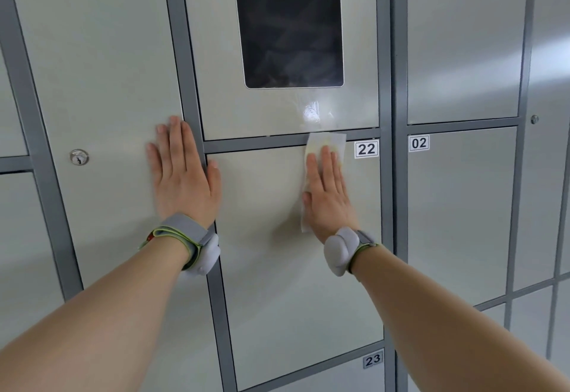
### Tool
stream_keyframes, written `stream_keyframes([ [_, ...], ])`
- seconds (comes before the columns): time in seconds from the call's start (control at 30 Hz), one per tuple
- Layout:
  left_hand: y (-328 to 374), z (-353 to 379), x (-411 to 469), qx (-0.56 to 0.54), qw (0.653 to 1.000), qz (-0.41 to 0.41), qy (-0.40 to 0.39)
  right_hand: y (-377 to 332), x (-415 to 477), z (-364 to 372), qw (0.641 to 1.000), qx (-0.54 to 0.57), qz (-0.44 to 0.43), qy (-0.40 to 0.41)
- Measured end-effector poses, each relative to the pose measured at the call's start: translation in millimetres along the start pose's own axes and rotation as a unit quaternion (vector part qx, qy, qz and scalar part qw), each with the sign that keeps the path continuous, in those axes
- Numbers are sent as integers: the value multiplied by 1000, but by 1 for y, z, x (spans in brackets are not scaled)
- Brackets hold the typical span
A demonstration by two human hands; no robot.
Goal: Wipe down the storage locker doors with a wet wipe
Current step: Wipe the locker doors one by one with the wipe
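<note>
Item: thin white rectangular wet wipe (326, 140), limp and translucent where damp, pinned flat under your right grip (328, 194), fingers straight and together, at the upper right of the smooth pale matt locker door numbered 22 (277, 283). Its top edge laps the grey metal frame bar (256, 144). Left grip (185, 175): spread flat, empty, braced on the neighbouring pale door (108, 83). Risks: nothing pinches the wipe, so it may bunch or slip free; wet rubbing could lift the white number label (366, 148).

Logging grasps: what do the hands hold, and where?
Right hand presses the wet wipe flat on door 22, covering its middle; left hand holds nothing.
</note>
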State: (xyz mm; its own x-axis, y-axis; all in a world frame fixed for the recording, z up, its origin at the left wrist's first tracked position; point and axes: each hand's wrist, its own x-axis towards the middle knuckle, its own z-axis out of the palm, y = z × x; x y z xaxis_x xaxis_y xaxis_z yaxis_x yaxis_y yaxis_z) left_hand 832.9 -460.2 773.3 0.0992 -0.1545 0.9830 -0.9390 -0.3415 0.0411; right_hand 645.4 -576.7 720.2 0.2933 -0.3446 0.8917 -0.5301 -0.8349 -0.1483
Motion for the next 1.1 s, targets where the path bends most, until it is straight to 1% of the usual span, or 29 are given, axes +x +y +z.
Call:
stream_keyframes([
  [0.1, 1, 2, -2, 17, 1000, 1, 6, 7, 15, -2, 999, 6, 30, 36],
  [0.17, 0, 3, -2, 24, 1000, 1, 11, 5, 26, -1, 998, 13, 30, 48],
  [0.23, 0, 3, -3, 27, 1000, 1, 14, 2, 30, 2, 998, 17, -8, 60],
  [0.33, 1, 3, -3, 30, 999, 3, 13, 7, 21, 9, 996, 0, -74, 53],
  [0.4, 0, 3, -4, 35, 999, 3, 12, 15, 14, 11, 994, -2, -94, 49],
  [0.47, 0, 4, -4, 39, 999, 5, 14, 23, 10, 10, 995, 3, -85, 56],
  [0.6, 0, 5, -3, 42, 999, 4, 19, 35, 15, -1, 996, 49, 15, 71],
  [0.67, 0, 5, -3, 45, 999, 3, 20, 33, 24, -3, 994, 55, 48, 81],
  [0.73, 1, 6, -4, 48, 999, 1, 21, 27, 31, -2, 994, 54, 36, 85],
  [0.87, 2, 5, -4, 49, 999, 2, 18, 22, 22, 9, 995, 25, -70, 71],
  [0.93, 1, 5, -4, 51, 999, 2, 16, 31, 14, 11, 994, 12, -91, 63],
  [1.0, 1, 5, -3, 53, 998, 2, 18, 42, 8, 12, 995, 6, -83, 61],
  [1.1, 2, 5, -4, 54, 998, 0, 22, 57, 6, 8, 996, 15, -36, 75],
])
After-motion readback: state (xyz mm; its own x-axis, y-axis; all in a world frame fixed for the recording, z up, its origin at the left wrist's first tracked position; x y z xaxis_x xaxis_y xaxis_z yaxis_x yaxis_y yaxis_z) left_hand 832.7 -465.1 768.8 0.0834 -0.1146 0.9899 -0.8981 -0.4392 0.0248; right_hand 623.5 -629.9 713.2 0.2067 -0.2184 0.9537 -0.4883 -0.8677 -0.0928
